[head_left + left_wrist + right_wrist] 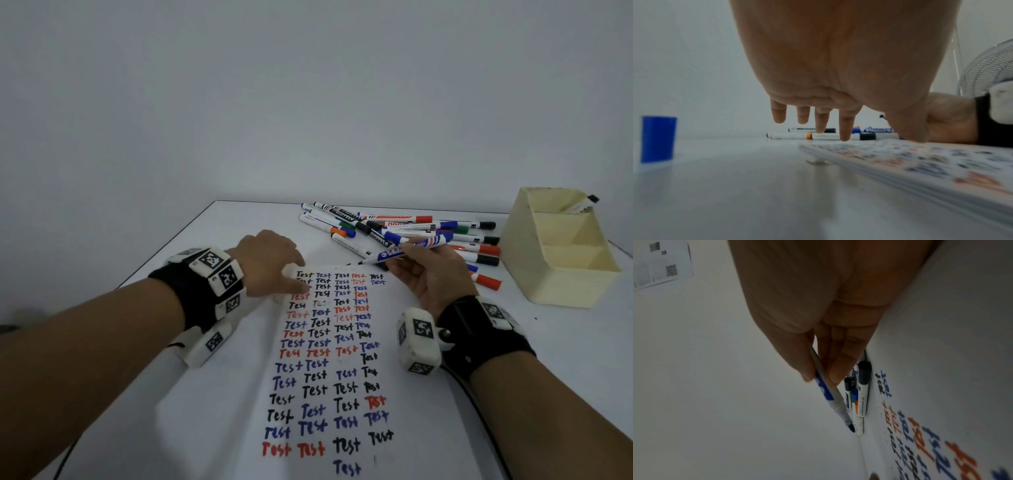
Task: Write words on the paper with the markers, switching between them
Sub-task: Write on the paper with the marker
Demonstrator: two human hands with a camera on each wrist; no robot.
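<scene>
Head view puts the paper flat on the white table, its sheet filled with rows of the word "Test" in black, blue and red. Over its far right corner the right hand pinches an uncapped blue marker between thumb and fingers, the barrel lying nearly level and the dark tip pointing left above the top edge of the sheet; whether the tip touches the paper I cannot tell. At the far left corner the left hand rests palm down with fingers straight and spread, the fingertips of the index and thumb pressing on the paper's edge, holding nothing. Just beyond the sheet lies a loose heap of markers with black, blue, red, green and orange caps. A cream desk organiser stands to their right. In the left wrist view a blue cap stands upright on the table, well to the left of the paper.
</scene>
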